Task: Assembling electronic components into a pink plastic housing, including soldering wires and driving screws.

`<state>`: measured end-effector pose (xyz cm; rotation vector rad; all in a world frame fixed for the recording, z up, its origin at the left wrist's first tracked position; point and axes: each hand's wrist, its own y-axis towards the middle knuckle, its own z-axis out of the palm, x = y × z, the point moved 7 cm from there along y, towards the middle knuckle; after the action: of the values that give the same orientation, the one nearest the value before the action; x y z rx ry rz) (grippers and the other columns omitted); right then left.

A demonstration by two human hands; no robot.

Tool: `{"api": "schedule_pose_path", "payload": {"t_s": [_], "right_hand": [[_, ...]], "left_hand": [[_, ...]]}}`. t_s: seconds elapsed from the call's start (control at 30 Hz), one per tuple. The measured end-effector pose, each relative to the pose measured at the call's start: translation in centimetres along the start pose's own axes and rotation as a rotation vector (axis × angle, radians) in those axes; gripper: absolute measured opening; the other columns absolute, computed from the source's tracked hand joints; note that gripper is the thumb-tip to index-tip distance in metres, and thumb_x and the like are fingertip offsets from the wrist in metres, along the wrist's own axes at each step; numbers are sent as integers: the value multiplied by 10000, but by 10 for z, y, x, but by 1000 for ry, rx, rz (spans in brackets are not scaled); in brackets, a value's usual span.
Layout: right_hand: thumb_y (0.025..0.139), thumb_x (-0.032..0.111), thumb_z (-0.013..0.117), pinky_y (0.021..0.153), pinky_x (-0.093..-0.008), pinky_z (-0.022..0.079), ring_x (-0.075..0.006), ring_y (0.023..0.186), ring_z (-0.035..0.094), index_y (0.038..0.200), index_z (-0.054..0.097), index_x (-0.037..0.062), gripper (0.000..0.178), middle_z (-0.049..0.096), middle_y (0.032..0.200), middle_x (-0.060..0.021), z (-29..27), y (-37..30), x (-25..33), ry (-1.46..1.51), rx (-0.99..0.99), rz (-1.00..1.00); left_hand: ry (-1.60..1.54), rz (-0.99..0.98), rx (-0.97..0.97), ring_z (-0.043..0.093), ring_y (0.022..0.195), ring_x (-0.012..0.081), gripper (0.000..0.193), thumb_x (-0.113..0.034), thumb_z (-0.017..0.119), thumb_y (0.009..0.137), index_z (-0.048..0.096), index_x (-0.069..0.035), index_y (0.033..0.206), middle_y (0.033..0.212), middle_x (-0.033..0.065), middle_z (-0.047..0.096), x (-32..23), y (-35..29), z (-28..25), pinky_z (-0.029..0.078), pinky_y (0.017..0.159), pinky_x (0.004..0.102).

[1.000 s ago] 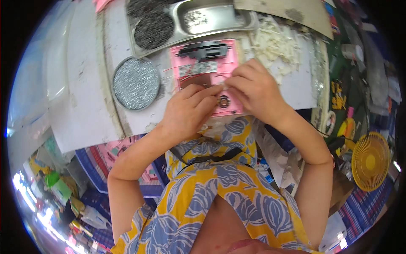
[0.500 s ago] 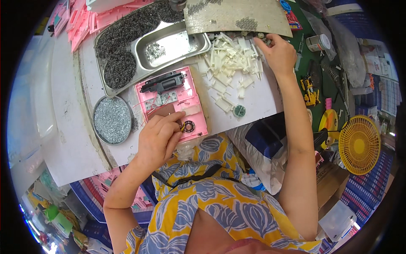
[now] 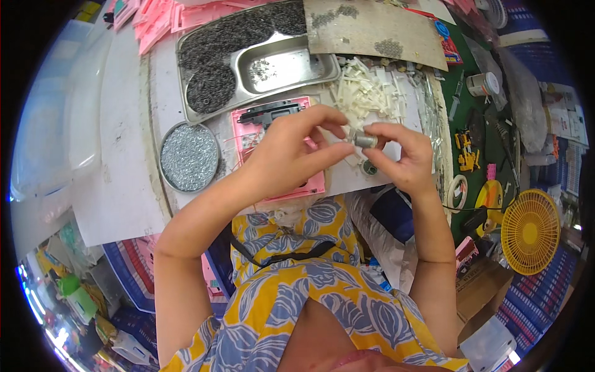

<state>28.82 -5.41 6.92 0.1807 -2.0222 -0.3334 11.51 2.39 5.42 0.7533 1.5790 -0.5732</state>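
Both hands meet above the pink tray (image 3: pixel 282 186) on the counter (image 3: pixel 124 186). The right hand (image 3: pixel 400 158) pinches a small silver cylinder (image 3: pixel 365 141) between thumb and forefinger, just right of the tray. The left hand (image 3: pixel 291 152) has its fingers curled, their tips touching the cylinder's left end. A black part (image 3: pixel 269 113) lies at the tray's far edge. Left of the tray sits a round dish of screws (image 3: pixel 189 157); beyond it a metal tray (image 3: pixel 260 65); right of it, white plastic pieces (image 3: pixel 372 93)

right hand (image 3: pixel 400 155) back from white parts pile (image 3: pixel 372 93), now meeting left hand (image 3: pixel 291 149) around small metal cylinder (image 3: pixel 364 141)
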Motion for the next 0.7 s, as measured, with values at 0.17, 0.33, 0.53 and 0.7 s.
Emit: {"api": "schedule_pose_path", "payload": {"t_s": [0.17,0.33,0.53,0.7], "right_hand": [[906,7,723,693,-273,576,-160,753,718,1266,613,-17,378,751,890,-117,25,-28,-22,644,36,455],[910,-64,664,698,-284,587,-180,766,733,1322,551,-21,430,746,909,-122,30,-32,-27,952,-5,663],[909,-41,676,738,-295,588,-183,789,720,1325,541,-12,438,732,990,-131,6,-45,-47,927,-129,597],[922,-19,689,732,-292,586,-186,787,711,1328,533,-15,435,726,945,-140,-12,-39,-56,996,-275,606]], "left_hand": [[153,33,114,689,797,166,174,-36,716,897,644,-11,1053,930,56,696,-16,4,9,554,652,294],[687,525,82,668,791,299,223,-27,734,785,616,-60,971,867,103,634,-30,0,26,556,640,375],[403,551,341,674,827,316,192,-49,725,820,657,-63,999,911,102,661,-39,45,31,548,705,415],[372,567,355,692,813,294,124,-44,724,825,694,-54,945,869,112,679,-35,82,51,551,702,397]]}}
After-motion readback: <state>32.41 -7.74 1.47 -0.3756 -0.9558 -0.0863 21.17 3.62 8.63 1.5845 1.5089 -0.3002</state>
